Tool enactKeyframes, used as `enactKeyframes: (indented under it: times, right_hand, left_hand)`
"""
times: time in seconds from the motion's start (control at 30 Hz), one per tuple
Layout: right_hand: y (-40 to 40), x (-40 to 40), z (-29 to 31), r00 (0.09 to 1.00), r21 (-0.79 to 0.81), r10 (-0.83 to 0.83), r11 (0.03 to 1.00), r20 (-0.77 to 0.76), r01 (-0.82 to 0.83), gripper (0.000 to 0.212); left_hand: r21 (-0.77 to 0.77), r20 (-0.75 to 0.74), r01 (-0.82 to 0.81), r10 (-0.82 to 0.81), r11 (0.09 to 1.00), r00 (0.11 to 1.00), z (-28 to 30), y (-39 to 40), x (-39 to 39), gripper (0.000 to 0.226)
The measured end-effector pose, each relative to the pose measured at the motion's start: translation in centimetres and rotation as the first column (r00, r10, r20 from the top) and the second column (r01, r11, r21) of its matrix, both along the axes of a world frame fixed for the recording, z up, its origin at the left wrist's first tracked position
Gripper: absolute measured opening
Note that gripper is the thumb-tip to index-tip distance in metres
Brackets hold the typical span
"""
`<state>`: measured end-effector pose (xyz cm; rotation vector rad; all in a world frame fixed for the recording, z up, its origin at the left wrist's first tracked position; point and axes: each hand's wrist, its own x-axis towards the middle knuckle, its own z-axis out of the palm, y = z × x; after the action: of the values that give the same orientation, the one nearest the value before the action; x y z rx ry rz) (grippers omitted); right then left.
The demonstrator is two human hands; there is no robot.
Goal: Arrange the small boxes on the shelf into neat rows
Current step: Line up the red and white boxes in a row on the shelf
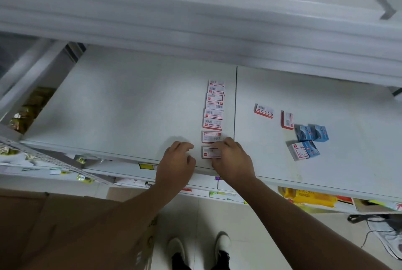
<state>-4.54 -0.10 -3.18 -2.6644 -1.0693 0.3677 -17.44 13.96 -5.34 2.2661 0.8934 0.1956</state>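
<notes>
1. A white shelf (130,99) spans the view, split by a seam into a left panel and a right panel.
2. On the left panel, just beside the seam, a column of red-and-white boxes (214,106) runs from the back toward the front edge, lying flat with labels up and mostly edge to edge; a small gap separates the upper group from the two nearest boxes.
3. The second-nearest box (210,136) lies just behind the hands.
4. The nearest box (209,152) sits close to the shelf's front edge, between the two hands.
5. The left hand (176,164) rests on the shelf just left of that box, fingers loosely curled and holding nothing; its fingertips lie near the box's left side, and contact cannot be told.
6. The right hand (232,159) covers the box's right end, its fingers (217,146) bent down onto the box; blur hides whether they pinch it or only press it.
7. On the right panel, well apart from the column, lie two loose red-and-white boxes: one flat (264,111), one turned on its side (287,120).
8. Near them, a cluster of three blue boxes (310,139) sits unaligned, two touching at the back and one tilted in front.
</notes>
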Motion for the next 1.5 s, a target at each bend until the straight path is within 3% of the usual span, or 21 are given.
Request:
enactKeyframes:
  times: [0.13,0.3,0.43,0.53,0.57,0.7,0.8,0.93,1.17,1.27,1.5]
  right_hand:
    - [-2.2,-1.2,0.3,0.971,0.217,-0.191,0.951,-0.147,0.22,0.037]
    - [-3.9,-2.9,0.2,0.839,0.353,-0.199,0.84,-0.506,0.412,0.035]
    - [-3.1,-3.8,0.7,0.671,0.407,-0.158,0.687,-0.724,0.601,0.031]
    - [-1.9,-4.2,1.0,0.527,0.385,-0.112,0.558,-0.843,0.735,0.028]
    - [-1.5,-4.3,0.9,0.48,0.364,-0.101,0.522,-0.872,0.771,0.03]
    - [-0.5,-4.7,0.3,0.361,0.281,-0.096,0.455,-0.928,0.845,0.076]
    - [0.2,-4.7,0.2,0.335,0.274,-0.069,0.437,-0.94,0.857,0.078]
    - [0.8,-4.0,-0.1,0.304,0.268,-0.028,0.403,-0.952,0.875,0.061]
    - [1.7,-2.3,-0.2,0.343,0.296,-0.031,0.438,-0.939,0.849,0.062]
    - [2.0,-2.1,-0.2,0.348,0.302,-0.026,0.442,-0.937,0.845,0.064]
    - [3.0,-0.8,-0.3,0.349,0.305,-0.013,0.454,-0.937,0.837,0.065]
  left_hand:
    - [-0.192,0.113,-0.123,0.146,0.974,0.983,-0.1,-1.4,-1.0,0.035]
    - [-0.429,0.144,-0.175,0.258,0.886,0.955,0.5,-3.3,-0.7,0.04]
    - [-0.685,0.118,-0.284,0.488,0.67,0.865,1.7,-4.3,0.7,0.034]
    - [-0.826,0.115,-0.256,0.596,0.502,0.795,2.3,-5.3,1.7,0.039]
    - [-0.849,0.114,-0.241,0.607,0.47,0.786,2.4,-5.6,1.9,0.042]
    - [-0.891,0.099,-0.218,0.639,0.398,0.762,2.2,-6.6,2.7,0.049]
    - [-0.89,0.087,-0.231,0.643,0.394,0.761,2.0,-6.7,3.5,0.049]
    - [-0.892,0.046,-0.246,0.618,0.38,0.785,1.5,-6.1,4.9,0.062]
    - [-0.858,0.074,-0.263,0.613,0.441,0.787,1.7,-5.4,6.5,0.057]
    - [-0.825,0.127,-0.239,0.58,0.512,0.805,2.2,-5.6,7.1,0.047]
    - [-0.819,0.154,-0.209,0.555,0.535,0.817,2.1,-4.5,8.3,0.046]
